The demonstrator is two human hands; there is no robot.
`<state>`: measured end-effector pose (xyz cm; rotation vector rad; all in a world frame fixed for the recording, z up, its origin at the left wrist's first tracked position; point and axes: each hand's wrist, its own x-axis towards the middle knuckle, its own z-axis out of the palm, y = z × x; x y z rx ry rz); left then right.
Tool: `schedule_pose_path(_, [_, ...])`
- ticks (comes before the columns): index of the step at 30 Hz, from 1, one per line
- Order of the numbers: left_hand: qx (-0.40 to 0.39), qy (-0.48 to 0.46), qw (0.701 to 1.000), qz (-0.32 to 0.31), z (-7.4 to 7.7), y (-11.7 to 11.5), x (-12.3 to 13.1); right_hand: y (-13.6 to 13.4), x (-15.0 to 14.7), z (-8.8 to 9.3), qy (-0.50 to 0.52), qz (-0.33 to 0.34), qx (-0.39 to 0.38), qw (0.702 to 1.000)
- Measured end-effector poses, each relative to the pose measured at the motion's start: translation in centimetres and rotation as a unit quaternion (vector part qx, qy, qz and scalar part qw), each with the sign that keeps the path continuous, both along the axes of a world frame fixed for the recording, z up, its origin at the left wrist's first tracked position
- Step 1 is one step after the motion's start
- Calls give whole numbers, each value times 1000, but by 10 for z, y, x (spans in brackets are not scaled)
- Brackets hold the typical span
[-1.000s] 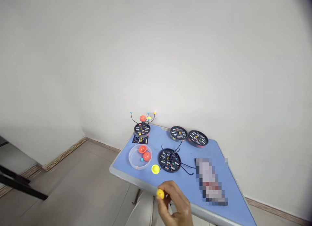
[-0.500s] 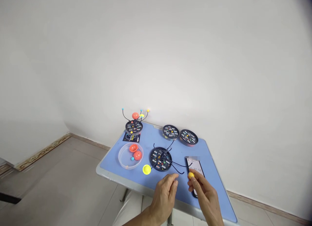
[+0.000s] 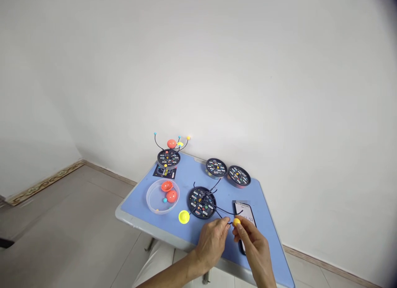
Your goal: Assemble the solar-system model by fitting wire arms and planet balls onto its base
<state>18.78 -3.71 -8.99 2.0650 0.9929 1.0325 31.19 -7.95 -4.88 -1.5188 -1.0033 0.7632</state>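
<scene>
My right hand (image 3: 252, 242) pinches a small yellow-orange ball (image 3: 237, 222) between thumb and fingers. Close to it on the left, my left hand (image 3: 214, 240) is closed around the end of a thin dark curved rod (image 3: 218, 213). The ball sits right by that rod's tip; whether they touch I cannot tell. Several such rods spread from the round black base (image 3: 201, 211), which is printed with coloured planets. A yellow ringed piece (image 3: 184, 217) is at the end of the rod on the left.
Left of the base, a clear round tub (image 3: 148, 203) holds orange half-shells (image 3: 171, 196) and a blue ball (image 3: 165, 200). Behind stand an assembled planet model (image 3: 169, 159) on a dark card and two more round boxes (image 3: 216, 167), (image 3: 239, 176). A phone (image 3: 248, 211) lies under my right hand.
My left hand has moved up to the near rod's end and closed on it. My right hand has brought the yellow ball left to the rod's tip. The view has shifted slightly.
</scene>
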Motion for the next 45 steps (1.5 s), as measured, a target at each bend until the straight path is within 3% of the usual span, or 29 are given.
schedule_pose_path(12, [-1, -19, 1000, -12, -4, 2, 0, 6, 2, -4, -44, 8, 20, 999])
schedule_pose_path(19, [11, -15, 1000, -8, -8, 3, 0, 6, 10, -9, -106, 35, 74, 991])
schedule_pose_path(24, [11, -16, 1000, -9, -7, 2, -1, 6, 14, -1, -207, 80, 125, 967])
schedule_pose_path(34, [4, -34, 999, -14, -6, 3, -1, 9, 16, 18, -312, 151, 100, 933])
schedule_pose_path(40, [-17, -72, 997, -28, -7, 4, -1, 8, 16, 22, -397, 176, 141, 890])
schedule_pose_path(45, [-28, -86, 995, -30, -8, 5, -1, 10, 15, 25, -441, 196, 128, 867])
